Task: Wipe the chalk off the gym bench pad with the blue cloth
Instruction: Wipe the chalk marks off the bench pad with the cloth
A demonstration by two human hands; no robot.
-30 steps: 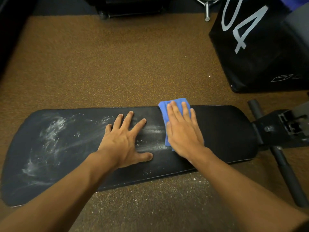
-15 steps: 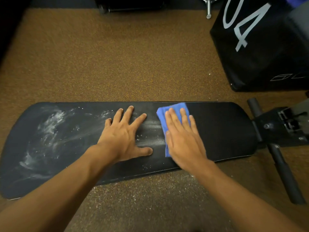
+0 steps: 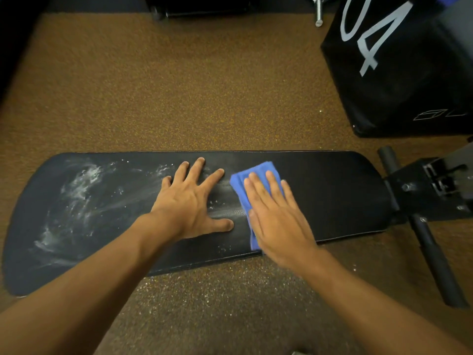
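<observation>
Right hand point(image 3: 277, 221) has slid the folded blue cloth point(image 3: 252, 175) nearer across the long black bench pad point(image 3: 332, 196), fingers flat, pressing it. Left hand point(image 3: 190, 203) stays spread flat beside it; white chalk smears point(image 3: 76, 190) cover the pad's left end.

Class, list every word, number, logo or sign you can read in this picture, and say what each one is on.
"04": large pale digits on the side of the black box at upper right; the 0 is cut off by the frame edge.
A small outlined logo near the box's lower edge: partly cut off, not readable as text.
The bench pad, the cloth and the floor carry no text.
</observation>
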